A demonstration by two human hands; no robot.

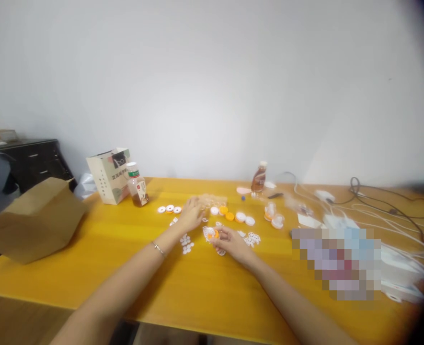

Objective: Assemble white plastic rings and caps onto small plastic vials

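My left hand (192,213) reaches over the table by the near left edge of a pale, see-through tray (215,199). Its fingers look stretched out, though blurred; I see nothing held in them. In my right hand (230,243) is a small round orange-and-white piece (213,233), pinched at the fingertips. Beyond it lies a row of white and orange round pieces, among them an orange disc (229,216) and a white disc (249,221). Small white cut-out pieces (252,239) are heaped to the right, and small white discs (187,244) lie to the left.
On the yellow table (125,273) stand a paper bag (107,179) and a drink bottle (137,187) at left. A brown bottle (259,178) is at the back. A brown paper bag (35,220) sits at the left edge. Cables (387,211) and a blurred-out patch (337,263) fill the right.
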